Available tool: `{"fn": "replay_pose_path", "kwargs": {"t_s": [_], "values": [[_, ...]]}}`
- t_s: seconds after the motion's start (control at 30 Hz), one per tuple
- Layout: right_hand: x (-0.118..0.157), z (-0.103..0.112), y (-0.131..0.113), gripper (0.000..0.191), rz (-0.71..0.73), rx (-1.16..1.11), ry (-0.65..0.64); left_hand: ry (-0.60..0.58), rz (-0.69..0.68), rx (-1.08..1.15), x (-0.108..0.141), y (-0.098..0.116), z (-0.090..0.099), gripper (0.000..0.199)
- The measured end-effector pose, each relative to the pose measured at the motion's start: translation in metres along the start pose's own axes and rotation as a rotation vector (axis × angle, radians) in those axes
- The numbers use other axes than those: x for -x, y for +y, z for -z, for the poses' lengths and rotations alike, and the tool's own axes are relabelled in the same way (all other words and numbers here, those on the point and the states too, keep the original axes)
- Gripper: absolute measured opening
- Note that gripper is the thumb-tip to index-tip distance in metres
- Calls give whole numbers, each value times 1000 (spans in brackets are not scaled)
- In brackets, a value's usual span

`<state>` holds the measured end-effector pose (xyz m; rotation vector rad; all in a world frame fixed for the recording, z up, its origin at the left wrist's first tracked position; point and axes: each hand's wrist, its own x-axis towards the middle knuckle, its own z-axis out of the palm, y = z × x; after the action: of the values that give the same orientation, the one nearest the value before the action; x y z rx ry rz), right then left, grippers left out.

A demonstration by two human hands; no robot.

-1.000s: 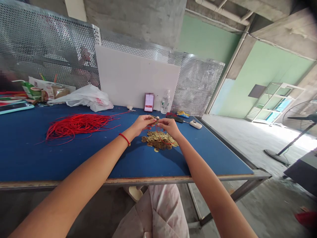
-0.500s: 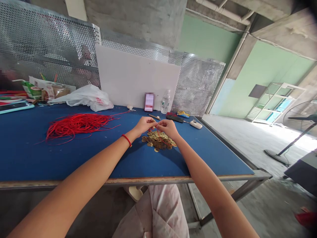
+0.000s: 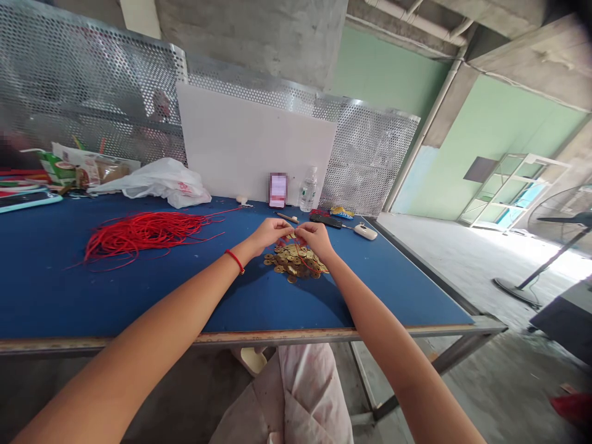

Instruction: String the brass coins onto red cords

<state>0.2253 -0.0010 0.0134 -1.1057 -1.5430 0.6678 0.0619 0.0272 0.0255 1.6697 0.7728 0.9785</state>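
Above a pile of brass coins with holes (image 3: pixel 292 262), my two hands meet with their fingertips close together. My left hand (image 3: pixel 272 232) is closed in a pinch on a red cord, and a coin seems to show at its fingertips. My right hand (image 3: pixel 313 237) also pinches the red cord (image 3: pixel 303 258), which hangs in a loop over the coins. The fingers partly hide what lies between them. A red bracelet (image 3: pixel 235 259) circles my left wrist. To the left, a heap of red cords (image 3: pixel 143 234) lies on the blue table (image 3: pixel 277 305).
Behind my hands stand a phone (image 3: pixel 278 190) and a water bottle (image 3: pixel 308 190) against a white board (image 3: pixel 254 139). A black power bank (image 3: pixel 325 219) and a white device (image 3: pixel 365 231) lie at right. A plastic bag (image 3: pixel 164 182) rests at back left.
My fingertips have moved slightly apart, and a coin now shows between them. The cord loop below my right hand has shifted a little.
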Motion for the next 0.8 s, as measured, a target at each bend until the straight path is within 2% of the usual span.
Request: {"fn": "replay_pose_path", "kwargs": {"t_s": [0.1,0.17,0.27,0.37,0.57,0.7,0.8], "values": [[1,2,-4,21,-15,81,45,-2,9,-13,0,1,-1,32],[1,6,-8,21,-47,213,133,24,8,-14,-1,3,-1,26],[3,15,-15,21,-132,480,274,115,-11,-10,-3,4,1,16],[2,25,-19,21,-213,664,329,238,-40,-23,-7,1,5,10],[0,35,-12,21,-305,919,258,409,-79,-82,-16,-9,19,6],[0,35,-7,23,-335,1059,147,413,-92,-197,-19,-16,25,6],[1,35,-6,25,-371,1091,112,393,-121,-315,-20,-19,25,8]]}}
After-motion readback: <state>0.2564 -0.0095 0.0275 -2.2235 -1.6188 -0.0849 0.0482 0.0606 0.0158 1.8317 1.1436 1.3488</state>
